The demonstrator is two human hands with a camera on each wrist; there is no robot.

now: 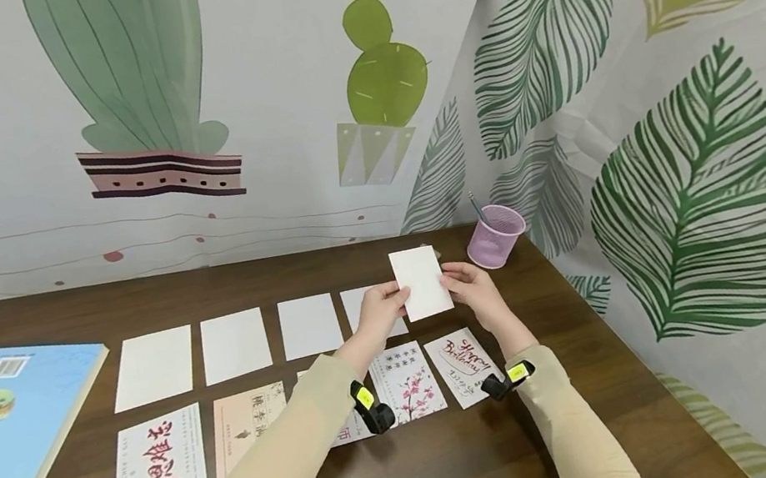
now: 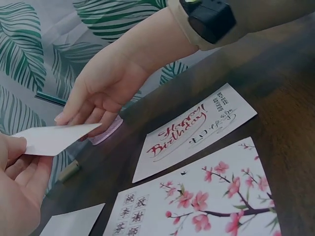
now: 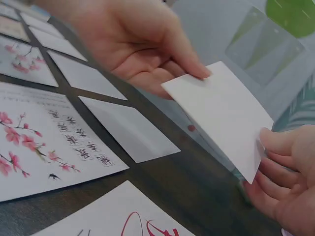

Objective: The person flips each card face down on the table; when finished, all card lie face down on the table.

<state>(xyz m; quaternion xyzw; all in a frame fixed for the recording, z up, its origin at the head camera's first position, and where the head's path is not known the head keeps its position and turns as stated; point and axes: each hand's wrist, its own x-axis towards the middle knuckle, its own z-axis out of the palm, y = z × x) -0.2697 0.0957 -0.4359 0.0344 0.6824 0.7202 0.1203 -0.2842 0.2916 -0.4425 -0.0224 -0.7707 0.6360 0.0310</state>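
Observation:
Both hands hold a blank white card [image 1: 422, 281] raised above the far right part of the table. My left hand [image 1: 379, 313] pinches its left edge, and my right hand [image 1: 476, 293] pinches the opposite edge. In the right wrist view the card [image 3: 224, 115] is tilted, each thumb on its upper face. Below the hands lie a card with red "Happy Birthday" lettering [image 1: 467, 369] and a card with pink blossoms [image 1: 411, 386]. A blank card [image 1: 358, 304] lies flat behind my left hand, partly covered by it.
More blank cards [image 1: 235, 346] form a back row. In front lie printed cards [image 1: 155, 470], some hidden by the left sleeve. A blue book [image 1: 13, 436] is at the left. A pink mesh pen cup [image 1: 495, 237] stands at the back right, near a small brownish object [image 2: 69, 172].

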